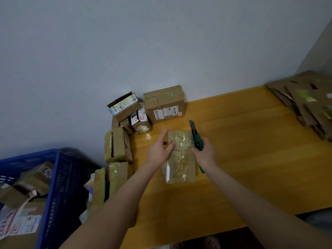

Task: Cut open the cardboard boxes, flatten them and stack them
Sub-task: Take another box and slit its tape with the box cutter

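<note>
Between your hands lies the taped box (181, 164), long axis away from you; your left hand (159, 151) grips its far corner, your right hand (205, 153) holds the knife (194, 132) (blade out) at its right edge.

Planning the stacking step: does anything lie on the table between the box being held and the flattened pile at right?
Nothing visible between box and flattened pile, except the right hand holding the knife beside the box.
</note>
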Demonstrator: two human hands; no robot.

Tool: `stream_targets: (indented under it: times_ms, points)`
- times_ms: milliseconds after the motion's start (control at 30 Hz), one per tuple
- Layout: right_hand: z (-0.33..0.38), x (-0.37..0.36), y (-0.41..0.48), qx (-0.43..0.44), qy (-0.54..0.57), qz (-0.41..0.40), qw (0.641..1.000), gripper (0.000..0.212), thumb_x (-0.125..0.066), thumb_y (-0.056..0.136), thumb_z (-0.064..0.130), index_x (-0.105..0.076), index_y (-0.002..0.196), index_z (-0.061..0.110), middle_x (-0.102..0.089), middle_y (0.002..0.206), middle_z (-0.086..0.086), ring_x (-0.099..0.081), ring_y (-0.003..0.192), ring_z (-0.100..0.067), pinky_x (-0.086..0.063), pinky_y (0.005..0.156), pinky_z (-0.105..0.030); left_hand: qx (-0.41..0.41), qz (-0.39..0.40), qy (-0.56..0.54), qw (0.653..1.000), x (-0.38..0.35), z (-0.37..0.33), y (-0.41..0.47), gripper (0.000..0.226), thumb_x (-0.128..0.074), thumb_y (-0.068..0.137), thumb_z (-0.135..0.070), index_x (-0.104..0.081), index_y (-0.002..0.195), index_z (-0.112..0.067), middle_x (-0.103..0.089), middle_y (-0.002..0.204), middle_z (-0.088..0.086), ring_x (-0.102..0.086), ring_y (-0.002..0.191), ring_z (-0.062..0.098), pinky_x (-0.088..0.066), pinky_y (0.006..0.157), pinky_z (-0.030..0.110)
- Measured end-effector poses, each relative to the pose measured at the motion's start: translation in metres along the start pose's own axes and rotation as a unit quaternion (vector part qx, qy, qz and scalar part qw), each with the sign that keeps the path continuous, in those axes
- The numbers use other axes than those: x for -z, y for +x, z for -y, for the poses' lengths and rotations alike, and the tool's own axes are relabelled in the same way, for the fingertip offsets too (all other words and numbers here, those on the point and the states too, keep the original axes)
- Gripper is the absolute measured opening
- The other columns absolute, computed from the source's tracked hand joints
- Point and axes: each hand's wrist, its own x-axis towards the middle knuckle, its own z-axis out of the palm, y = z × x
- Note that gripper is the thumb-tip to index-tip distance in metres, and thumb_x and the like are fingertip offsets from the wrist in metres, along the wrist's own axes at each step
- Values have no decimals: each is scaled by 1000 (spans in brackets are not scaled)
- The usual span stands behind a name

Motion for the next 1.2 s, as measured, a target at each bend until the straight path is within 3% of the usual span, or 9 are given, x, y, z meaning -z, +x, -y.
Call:
stream_targets:
  times_ms: [167, 267, 467, 600, 733, 833, 967, 1100, 1200]
  points:
    - [15, -3, 13, 21, -2, -11, 1000, 29, -61, 92, 15, -52, 120, 15, -61, 117, -5, -60, 104, -24, -52, 83, -37, -27, -97, 57, 993, 7, -9, 9, 48, -66, 89, -35, -49, 132, -22, -57, 126, 2, -59, 107, 17, -54, 87, 38]
    - [23, -3, 18, 32, -18, 5, 999, 29, -60, 93, 17, -54, 122, 17, -62, 116, -3, -60, 104, -23, -51, 84, -37, -31, -127, 114, 985, 4, -10, 12, 47, -66, 88, -37, -49, 127, -17, -49, 130, 1, -57, 108, 18, -50, 80, 30]
    - [20, 8, 14, -46, 52, -16, 997, 29, -52, 98, 20, -49, 126, 14, -57, 104, -5, -57, 91, -23, -47, 75, -36, -74, -113, 122, 983, 6, -10, 16, 44, -62, 92, -28, -50, 134, -23, -52, 127, 1, -57, 108, 18, -47, 85, 29]
    - [8, 18, -11, -117, 118, 54, 985, 24, -46, 96, 9, -48, 120, 14, -53, 93, -4, -53, 82, -19, -45, 68, -31, -64, -82, 87, 991, 6, -7, 18, 46, -63, 90, -21, -52, 135, -23, -48, 133, 1, -56, 111, 18, -49, 94, 32]
    - [0, 24, -43, 28, 8, 46, 999, 24, -55, 90, 10, -57, 112, 18, -61, 89, 7, -57, 72, -2, -43, 51, -13, -71, -64, 77, 992, 7, -7, 17, 51, -65, 87, -15, -51, 136, -21, -47, 133, 3, -52, 117, 19, -48, 100, 36]
    - [-1, 27, -61, 110, -101, 19, 989, 33, -60, 88, 21, -57, 121, 27, -53, 74, 20, -53, 54, 2, -37, 40, -9, -76, -75, 74, 992, 4, -9, 15, 49, -66, 86, -14, -51, 132, -20, -49, 131, 3, -53, 116, 19, -49, 99, 38]
    - [-4, 31, -72, 130, -272, -2, 953, 38, -52, 91, 40, -48, 129, 34, -49, 65, 17, -46, 47, 0, -24, 36, -12, -82, -92, 72, 990, 2, -7, 15, 44, -68, 85, -13, -53, 126, -20, -50, 129, 4, -53, 113, 19, -48, 97, 34]
    - [-8, 33, -74, 132, -313, -1, 941, 43, -48, 94, 44, -40, 135, 33, -47, 65, 18, -43, 46, 1, -24, 35, -11, -86, -122, 76, 986, 0, -4, 13, 43, -71, 84, -15, -56, 125, -21, -47, 128, 3, -54, 108, 18, -50, 91, 30]
    - [-10, 33, -74, 152, -309, 7, 939, 44, -48, 95, 43, -41, 137, 30, -50, 82, 21, -46, 56, 1, -25, 36, -11, -93, -133, 77, 984, -3, -3, 12, 43, -72, 84, -16, -57, 124, -22, -46, 127, 2, -56, 104, 17, -50, 87, 26]
